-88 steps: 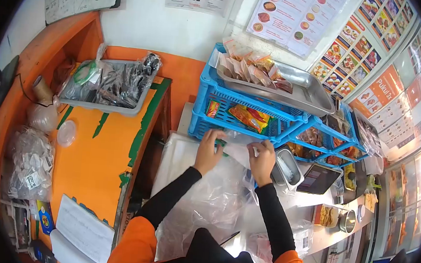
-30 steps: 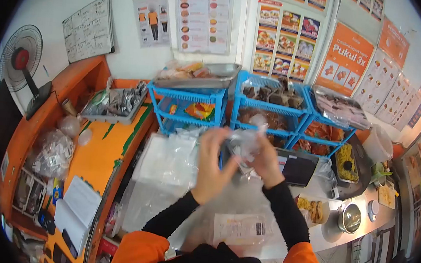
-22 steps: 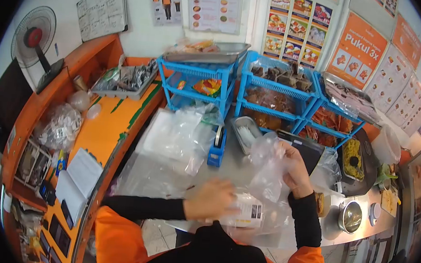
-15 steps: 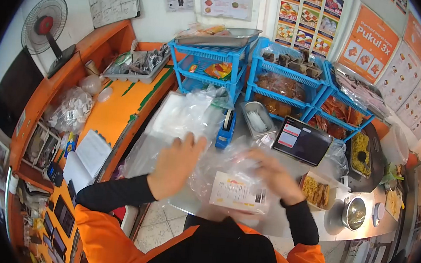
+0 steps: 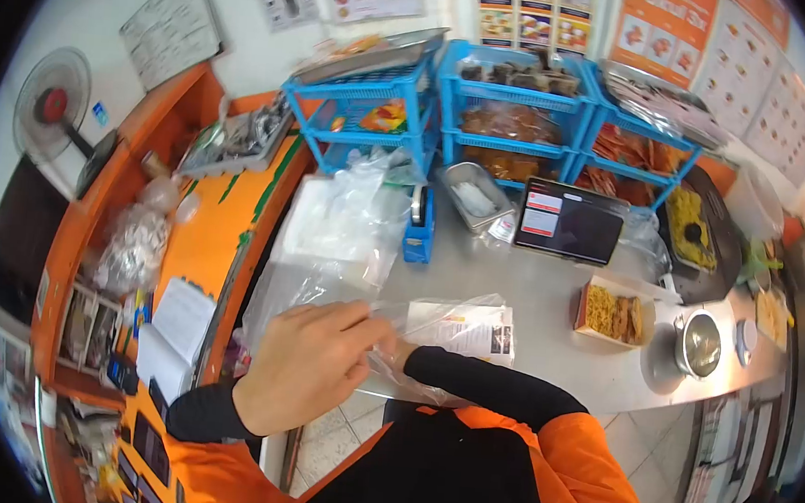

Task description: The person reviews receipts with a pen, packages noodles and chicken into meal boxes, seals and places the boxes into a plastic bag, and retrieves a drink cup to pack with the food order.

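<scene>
A white printed box [image 5: 448, 328] lies inside a clear plastic bag [image 5: 388, 315] at the front of the steel table. My left hand [image 5: 314, 360] is at the bag's left end, its fingers bent and pinched together on the plastic. Right behind those fingertips is my right hand [image 5: 398, 353], reaching across my front from the right. Its fingers are mostly hidden by my left hand. A blue tape dispenser [image 5: 418, 234] stands just beyond the bag. Left of it lies a stack of clear plastic bags [image 5: 334, 222].
A tablet [image 5: 570, 222] and a metal tray [image 5: 473, 198] stand at the back of the steel table [image 5: 514, 279]. On the right are an open food box [image 5: 615, 314] and a steel bowl [image 5: 699, 343]. Blue racks [image 5: 519, 95] line the wall. An orange counter [image 5: 211, 222] runs along the left.
My right hand has crossed from the box's right side to its left, beside my left hand. My left hand has come down and nearer. The view has shifted slightly.
</scene>
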### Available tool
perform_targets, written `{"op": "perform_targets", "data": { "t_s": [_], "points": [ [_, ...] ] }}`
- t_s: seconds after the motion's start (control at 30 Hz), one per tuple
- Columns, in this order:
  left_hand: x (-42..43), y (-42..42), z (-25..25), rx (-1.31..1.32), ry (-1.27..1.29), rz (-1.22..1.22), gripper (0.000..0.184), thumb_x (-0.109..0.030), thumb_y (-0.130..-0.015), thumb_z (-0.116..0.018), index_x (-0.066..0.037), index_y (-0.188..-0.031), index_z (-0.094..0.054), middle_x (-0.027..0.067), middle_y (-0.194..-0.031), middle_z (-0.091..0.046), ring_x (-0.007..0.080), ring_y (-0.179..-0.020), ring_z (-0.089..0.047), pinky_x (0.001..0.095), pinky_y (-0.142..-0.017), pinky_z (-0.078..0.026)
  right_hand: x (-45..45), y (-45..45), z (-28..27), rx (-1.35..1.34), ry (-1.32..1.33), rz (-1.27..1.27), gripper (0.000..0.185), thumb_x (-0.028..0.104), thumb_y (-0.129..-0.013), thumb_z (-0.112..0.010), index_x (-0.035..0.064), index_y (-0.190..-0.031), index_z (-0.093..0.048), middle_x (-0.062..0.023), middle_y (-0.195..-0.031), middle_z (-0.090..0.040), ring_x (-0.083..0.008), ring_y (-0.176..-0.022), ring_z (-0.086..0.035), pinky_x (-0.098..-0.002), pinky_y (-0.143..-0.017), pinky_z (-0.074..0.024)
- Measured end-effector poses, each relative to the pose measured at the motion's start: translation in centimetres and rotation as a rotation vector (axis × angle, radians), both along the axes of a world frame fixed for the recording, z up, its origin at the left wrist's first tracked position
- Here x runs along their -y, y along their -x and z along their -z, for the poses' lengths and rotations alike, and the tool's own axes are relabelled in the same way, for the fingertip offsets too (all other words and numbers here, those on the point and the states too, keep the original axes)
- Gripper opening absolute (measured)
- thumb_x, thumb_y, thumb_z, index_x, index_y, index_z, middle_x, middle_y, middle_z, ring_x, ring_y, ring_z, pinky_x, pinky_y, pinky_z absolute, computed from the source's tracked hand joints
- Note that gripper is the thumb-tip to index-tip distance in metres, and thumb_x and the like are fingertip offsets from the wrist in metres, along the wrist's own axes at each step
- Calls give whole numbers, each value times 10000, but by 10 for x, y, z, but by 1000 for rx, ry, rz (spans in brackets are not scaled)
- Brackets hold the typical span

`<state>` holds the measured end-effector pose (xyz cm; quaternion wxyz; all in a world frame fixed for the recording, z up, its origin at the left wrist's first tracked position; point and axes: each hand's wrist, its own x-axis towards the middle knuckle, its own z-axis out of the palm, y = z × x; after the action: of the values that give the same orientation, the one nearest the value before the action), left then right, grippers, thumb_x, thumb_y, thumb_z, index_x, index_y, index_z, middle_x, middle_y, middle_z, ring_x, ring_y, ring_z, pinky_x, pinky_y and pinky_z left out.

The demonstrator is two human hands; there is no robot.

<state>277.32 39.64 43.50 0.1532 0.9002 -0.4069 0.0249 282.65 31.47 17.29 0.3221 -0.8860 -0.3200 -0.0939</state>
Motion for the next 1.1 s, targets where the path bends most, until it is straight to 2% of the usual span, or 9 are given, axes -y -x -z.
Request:
{"op": "perform_targets", "data": {
  "t_s": [0.37, 0.53, 0.67, 0.77, 0.83, 0.87, 0.97, 1.0, 1.1],
  "points": [
    [-21, -31, 38, -183, 248, -234, 80, 30, -707, -593, -34, -753, -610, 99, -748, -621, 284, -713, -630, 328, -644, -478, 25, 0, -31, -201, 396, -388, 239, 186, -878, -526, 8, -1029, -582, -217, -975, -619, -379, -890, -599, -424, -768, -482],
    [-36, -28, 50, -132, 197, -198, 249, 71, -680, -515, -83, -867, -567, 85, -875, -589, 312, -821, -596, 417, -665, -445, 77, -3, -73, -407, 614, -625, 249, 224, -905, -526, 9, -1022, -579, -228, -972, -615, -386, -886, -593, -430, -744, -482],
    [-39, -29, 86, -34, 76, -292, 305, 48, -701, -540, -112, -960, -555, 69, -972, -571, 288, -920, -587, 418, -702, -456, 113, -1, -90, -430, 597, -522, 368, 352, -930, -511, 16, -1043, -610, -233, -938, -632, -389, -877, -596, -447, -767, -477],
    [-42, -29, 131, -129, -238, -219, 332, -28, -709, -627, -94, -1028, -564, 77, -1130, -580, 279, -1037, -577, 458, -732, -476, 149, 23, -112, -143, 430, -261, 404, 402, -913, -548, 16, -965, -656, -207, -862, -652, -383, -844, -608, -438, -820, -467],
    [-38, -30, 157, -131, -284, -143, 559, -130, -660, -739, -97, -1184, -546, 110, -1143, -570, 306, -1034, -576, 469, -785, -471, 168, 36, -135, -94, 426, -147, 420, 421, -909, -557, 17, -919, -672, -189, -822, -657, -370, -834, -616, -424, -834, -467],
    [-33, -33, 151, -285, -285, -100, 835, -287, -599, -833, -108, -1325, -462, 183, -1336, -457, 368, -1211, -483, 546, -904, -444, 176, 43, -155, -236, 559, -70, 449, 449, -899, -562, 18, -933, -685, -168, -812, -665, -357, -847, -621, -436, -891, -447],
    [-7, -31, 155, -141, -187, -62, 1024, -420, -573, -858, -137, -1421, -358, 176, -1502, -265, 402, -1407, -224, 649, -1022, -311, 201, 66, -200, -476, 601, 114, 435, 446, -874, -605, 25, -917, -704, -133, -749, -663, -330, -823, -625, -445, -949, -425],
    [0, -36, 164, -220, -128, 4, 887, -443, -604, -844, -118, -1329, -449, 195, -1563, -89, 420, -1447, -56, 741, -1031, -178, 211, 73, -208, -539, 543, 154, 391, 415, -859, -643, 31, -886, -709, -118, -695, -653, -316, -786, -625, -442, -951, -425],
    [24, -39, 172, -247, 89, 124, 705, -411, -622, -839, -109, -1177, -528, 175, -1552, -173, 393, -1453, -82, 715, -1067, -124, 239, 82, -216, -404, 123, -39, 412, 382, -774, -744, 63, -1027, -681, -112, -892, -683, -300, -931, -618, -491, -1039, -354]
  ]
}}
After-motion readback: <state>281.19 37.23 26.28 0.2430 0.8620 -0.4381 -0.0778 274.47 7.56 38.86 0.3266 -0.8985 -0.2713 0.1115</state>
